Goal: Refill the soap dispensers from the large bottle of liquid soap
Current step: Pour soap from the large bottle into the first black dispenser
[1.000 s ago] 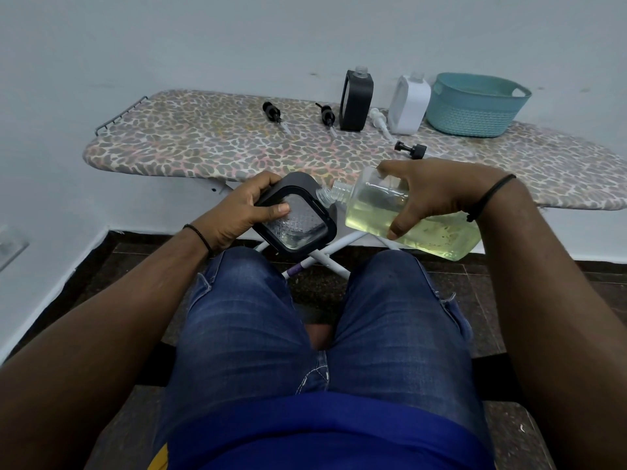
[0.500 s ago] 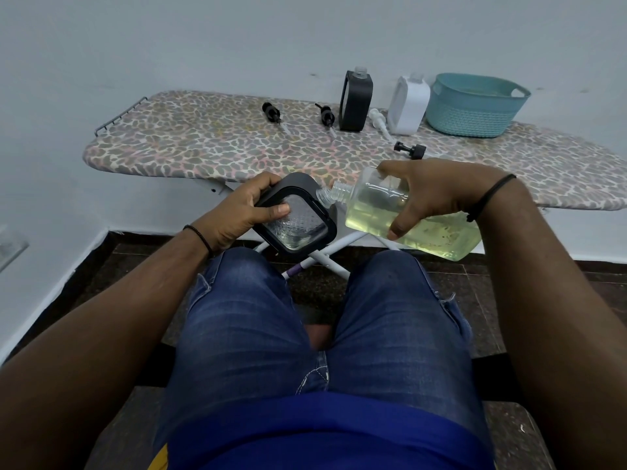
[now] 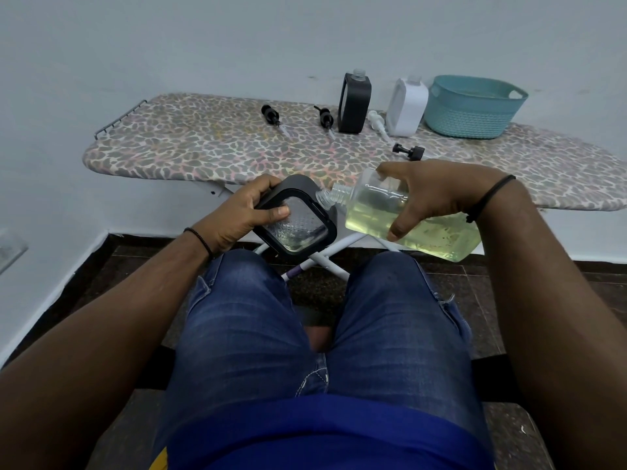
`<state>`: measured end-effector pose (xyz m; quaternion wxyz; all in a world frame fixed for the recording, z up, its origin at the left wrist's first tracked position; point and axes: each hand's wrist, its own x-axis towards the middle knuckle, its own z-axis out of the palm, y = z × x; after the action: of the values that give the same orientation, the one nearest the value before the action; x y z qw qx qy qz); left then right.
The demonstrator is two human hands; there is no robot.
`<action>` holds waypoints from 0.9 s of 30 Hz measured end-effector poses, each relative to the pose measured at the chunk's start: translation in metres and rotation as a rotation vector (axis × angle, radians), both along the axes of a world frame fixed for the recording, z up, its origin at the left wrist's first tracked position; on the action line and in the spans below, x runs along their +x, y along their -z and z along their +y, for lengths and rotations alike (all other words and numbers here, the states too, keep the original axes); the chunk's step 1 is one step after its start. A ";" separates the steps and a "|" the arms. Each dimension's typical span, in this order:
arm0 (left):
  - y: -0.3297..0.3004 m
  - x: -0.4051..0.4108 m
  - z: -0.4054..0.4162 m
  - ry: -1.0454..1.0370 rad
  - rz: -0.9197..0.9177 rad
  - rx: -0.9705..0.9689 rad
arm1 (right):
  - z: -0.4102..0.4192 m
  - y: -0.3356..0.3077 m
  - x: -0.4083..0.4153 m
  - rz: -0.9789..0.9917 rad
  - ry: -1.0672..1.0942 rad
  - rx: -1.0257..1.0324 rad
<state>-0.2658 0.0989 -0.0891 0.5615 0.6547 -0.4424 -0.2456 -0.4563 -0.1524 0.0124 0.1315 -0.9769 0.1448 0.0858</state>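
Pouring step, item in hand: black square-framed soap dispenser with clear textured window, gripped by left hand, fingers wrapped over its top edge, thumb on the window; held above the knees, tilted. Supply: large clear plastic bottle of pale yellow liquid soap, uncapped, clasped by right hand, fingers curled over the top and thumb beneath; neck meets the dispenser's small neck.

Handling advice, as judgement: keep mouths aligned, tip slowly, watch the window level.

Awaiting on leopard-print ironing board: black dispenser, white dispenser.
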 end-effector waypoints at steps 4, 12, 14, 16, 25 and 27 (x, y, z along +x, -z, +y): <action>0.000 0.000 0.000 0.007 0.004 -0.004 | 0.000 -0.001 0.000 -0.005 -0.004 -0.003; 0.001 0.001 0.000 0.017 0.013 -0.015 | 0.002 -0.002 -0.001 0.003 -0.004 -0.005; 0.002 0.001 -0.001 0.019 0.013 -0.015 | 0.002 -0.002 -0.001 0.007 -0.001 0.001; 0.003 0.003 0.000 0.018 0.008 -0.015 | 0.002 -0.002 -0.001 0.009 0.001 0.003; 0.003 0.002 -0.001 0.024 0.002 -0.019 | 0.001 -0.003 -0.002 0.005 0.005 0.001; 0.003 0.001 -0.001 0.027 0.006 -0.022 | 0.001 -0.003 -0.002 0.008 0.004 -0.004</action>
<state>-0.2643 0.0976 -0.0920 0.5665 0.6418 -0.4523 -0.2502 -0.4582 -0.1515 0.0151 0.1291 -0.9766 0.1472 0.0893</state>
